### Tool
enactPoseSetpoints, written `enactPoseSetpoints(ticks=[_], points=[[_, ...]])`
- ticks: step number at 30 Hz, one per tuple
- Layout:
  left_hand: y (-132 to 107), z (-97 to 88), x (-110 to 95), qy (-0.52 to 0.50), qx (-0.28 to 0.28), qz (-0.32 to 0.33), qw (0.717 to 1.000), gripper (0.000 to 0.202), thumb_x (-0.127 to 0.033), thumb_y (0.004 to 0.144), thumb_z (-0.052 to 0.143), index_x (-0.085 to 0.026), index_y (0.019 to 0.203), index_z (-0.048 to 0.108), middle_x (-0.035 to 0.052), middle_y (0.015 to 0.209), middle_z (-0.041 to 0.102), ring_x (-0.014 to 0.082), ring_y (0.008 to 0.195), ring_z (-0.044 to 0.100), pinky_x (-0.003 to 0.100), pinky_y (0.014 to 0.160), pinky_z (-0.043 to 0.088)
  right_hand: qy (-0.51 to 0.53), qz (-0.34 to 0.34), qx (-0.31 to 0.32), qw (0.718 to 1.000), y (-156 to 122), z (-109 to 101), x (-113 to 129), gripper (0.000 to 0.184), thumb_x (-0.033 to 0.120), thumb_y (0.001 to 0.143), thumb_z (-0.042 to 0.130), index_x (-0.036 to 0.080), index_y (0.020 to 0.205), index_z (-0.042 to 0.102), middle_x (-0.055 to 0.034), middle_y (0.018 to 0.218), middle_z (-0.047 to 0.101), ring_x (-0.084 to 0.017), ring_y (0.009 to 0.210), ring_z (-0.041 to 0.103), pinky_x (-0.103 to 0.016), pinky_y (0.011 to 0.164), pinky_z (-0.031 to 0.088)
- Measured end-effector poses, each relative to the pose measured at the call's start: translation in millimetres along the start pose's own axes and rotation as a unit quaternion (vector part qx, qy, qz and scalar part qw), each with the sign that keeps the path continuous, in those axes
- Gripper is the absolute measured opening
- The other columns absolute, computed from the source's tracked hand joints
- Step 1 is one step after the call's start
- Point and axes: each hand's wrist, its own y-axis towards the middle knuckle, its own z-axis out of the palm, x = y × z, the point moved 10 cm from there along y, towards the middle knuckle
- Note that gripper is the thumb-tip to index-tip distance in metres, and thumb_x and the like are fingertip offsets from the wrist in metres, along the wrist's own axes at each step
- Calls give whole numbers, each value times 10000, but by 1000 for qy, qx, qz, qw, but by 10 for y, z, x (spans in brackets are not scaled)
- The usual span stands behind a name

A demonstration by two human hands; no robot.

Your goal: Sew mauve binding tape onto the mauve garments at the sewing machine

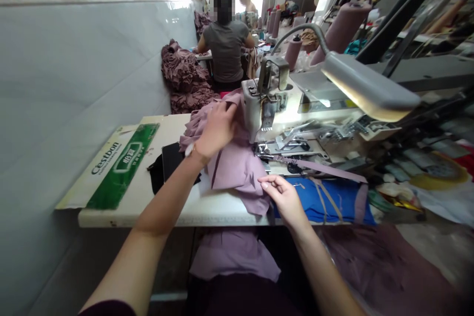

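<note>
Mauve fabric lies across the white sewing table and hangs over its front edge. My left hand rests on the bunched fabric behind the sewing machine's head, fingers curled over the cloth. My right hand pinches the fabric's edge just in front of the needle area. A mauve strip runs rightward from the presser foot over a blue cloth.
A work lamp hangs over the machine. A flattened Cestbon carton and a black cloth lie at left, against a tiled wall. Thread cones stand behind. Other people sit at machines farther back beside a mauve fabric pile.
</note>
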Motion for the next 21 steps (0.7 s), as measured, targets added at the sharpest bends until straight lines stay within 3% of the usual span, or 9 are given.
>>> enactPoseSetpoints(ticks=[3,5,8,10,13,16,21], points=[[-731,-31,-14,21,9,-90,996,315,-363,877,567,-143,1101,592,153,1163,542,335,1130,474,480,972,403,-28,22,26,999,-161,54,-64,260,407,831,653,167,925,682,-30,781,638,-169,704,562,-268,646,444],[-1226,155,-1,-17,94,-126,987,348,-463,823,629,-163,998,611,120,1041,565,324,1013,511,481,894,435,-50,37,48,997,-322,88,-113,255,405,856,625,170,938,682,-44,831,659,-183,741,591,-282,677,460],[-1622,275,60,-154,153,-153,964,185,-358,878,566,-183,919,610,92,1046,594,278,1007,536,433,909,428,-77,47,79,993,-537,108,-158,236,389,885,592,180,934,690,-61,912,688,-211,847,627,-306,771,479],[-1611,208,136,-283,143,-173,933,160,-330,909,526,-194,952,598,69,1037,613,236,992,557,368,895,437,-88,44,88,991,-608,84,-168,225,382,887,593,183,918,693,-62,921,696,-222,884,635,-312,806,481],[-1392,35,257,-406,107,-202,885,178,-370,919,526,-198,937,571,12,878,594,166,819,552,260,736,438,-100,36,77,991,-589,13,-170,219,381,886,599,187,920,697,-61,929,700,-224,892,641,-312,809,485],[-1137,-154,342,-374,44,-206,903,180,-359,902,550,-189,845,556,-27,740,508,127,698,477,222,636,373,-103,20,51,993,-493,-33,-118,211,373,879,606,189,927,698,-58,919,699,-214,854,646,-305,776,494],[-836,-293,372,-294,-25,-173,940,171,-331,886,535,-186,798,556,-27,704,486,132,687,460,234,633,363,-70,3,38,997,-318,8,21,233,361,876,601,179,1005,667,-47,842,691,-198,763,677,-304,728,527]])
